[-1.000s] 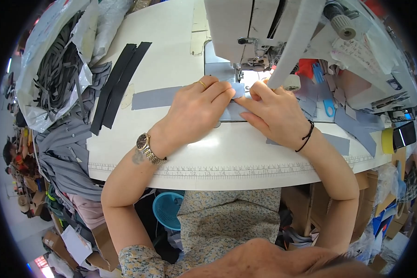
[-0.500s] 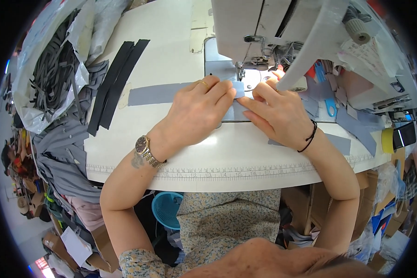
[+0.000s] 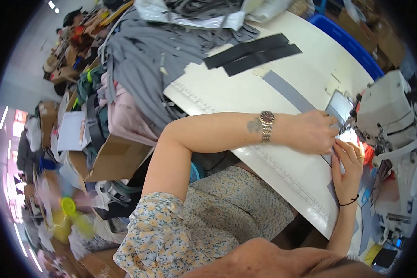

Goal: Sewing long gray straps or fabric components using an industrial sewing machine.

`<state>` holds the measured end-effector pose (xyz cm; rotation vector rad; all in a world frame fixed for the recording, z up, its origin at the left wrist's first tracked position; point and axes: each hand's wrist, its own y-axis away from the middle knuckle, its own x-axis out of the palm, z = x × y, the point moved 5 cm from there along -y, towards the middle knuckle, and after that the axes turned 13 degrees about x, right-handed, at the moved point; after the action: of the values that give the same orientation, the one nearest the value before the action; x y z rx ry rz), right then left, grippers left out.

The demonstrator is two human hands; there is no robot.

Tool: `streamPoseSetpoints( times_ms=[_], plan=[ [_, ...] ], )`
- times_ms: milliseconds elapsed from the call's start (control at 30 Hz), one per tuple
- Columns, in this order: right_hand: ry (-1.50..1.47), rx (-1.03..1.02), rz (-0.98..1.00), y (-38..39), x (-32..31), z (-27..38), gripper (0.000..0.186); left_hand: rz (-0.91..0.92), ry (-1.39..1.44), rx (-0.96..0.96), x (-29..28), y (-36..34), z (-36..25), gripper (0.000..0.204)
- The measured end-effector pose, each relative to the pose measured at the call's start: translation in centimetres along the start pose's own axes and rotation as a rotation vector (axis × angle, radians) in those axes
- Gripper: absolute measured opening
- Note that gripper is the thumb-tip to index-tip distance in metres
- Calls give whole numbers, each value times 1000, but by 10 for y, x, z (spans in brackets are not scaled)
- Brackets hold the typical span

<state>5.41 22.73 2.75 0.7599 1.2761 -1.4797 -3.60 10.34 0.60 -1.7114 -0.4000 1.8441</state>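
My left hand [image 3: 312, 132], with a watch at its wrist, lies at the sewing machine's needle area, fingers bent and pressed together on a grey fabric strip [image 3: 287, 90]. The strip runs from under this hand back across the white table. My right hand [image 3: 348, 169], with a black cord at its wrist, meets the left fingertips, thumb and fingers closed around the strip's end. The hands hide that end. Just beyond stands the white sewing machine [image 3: 387, 106], its lamp lighting the plate; whether the fabric lies under the foot cannot be made out.
Two black strips [image 3: 252, 54] lie on the white table [image 3: 217, 95], which has a ruler along its near edge. Grey fabric [image 3: 141, 65] heaps over its left end. Cardboard boxes [image 3: 120, 160] and a fan [image 3: 68, 206] stand left; a blue bin [image 3: 347, 44] is behind.
The view has swung left, so the table, machine and hands now appear farther right and tilted. Both hands stay together at the needle area.
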Motion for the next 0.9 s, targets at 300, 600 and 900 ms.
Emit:
streamPoseSetpoints(
  times_ms=[300, 600, 900],
  plan=[
    [-65, 40, -33, -3, -2, -13, 20, 300, -27, -147, -82, 93, -58, 21],
    [-54, 37, -16, -1, 2, -13, 21, 536, -649, -831, -158, 217, -20, 38],
    [-95, 38, -50, -3, 1, -6, 18, 297, -562, -784, -194, 218, -9, 17]
  ],
)
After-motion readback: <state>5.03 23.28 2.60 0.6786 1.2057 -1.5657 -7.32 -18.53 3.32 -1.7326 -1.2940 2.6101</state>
